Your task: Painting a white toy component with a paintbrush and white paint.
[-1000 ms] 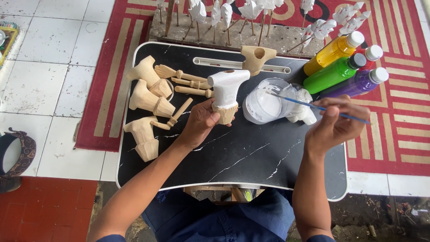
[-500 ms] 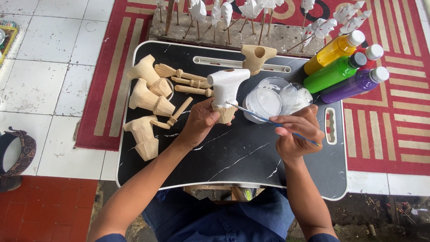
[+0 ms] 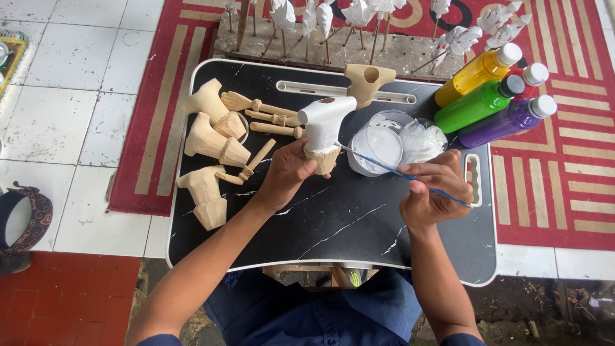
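A black tray sits on a person's lap. Near its middle, the left hand is clamped on the bare base of a wooden figure, its top painted white. The right hand pinches a thin brush, tip at the figure's side. Light strokes and a steady grip on the unpainted base would likely keep the coat clean. A white paint cup stands just right.

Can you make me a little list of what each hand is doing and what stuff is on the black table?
Left hand: holds a wooden figure, top part painted white
Right hand: holds a thin paintbrush, tip at the figure
Paint dish: white paint, beside the figure
Bottles: yellow, green, purple, lying at the table's right
Unpainted wooden pieces: left side
Table: black, marbled
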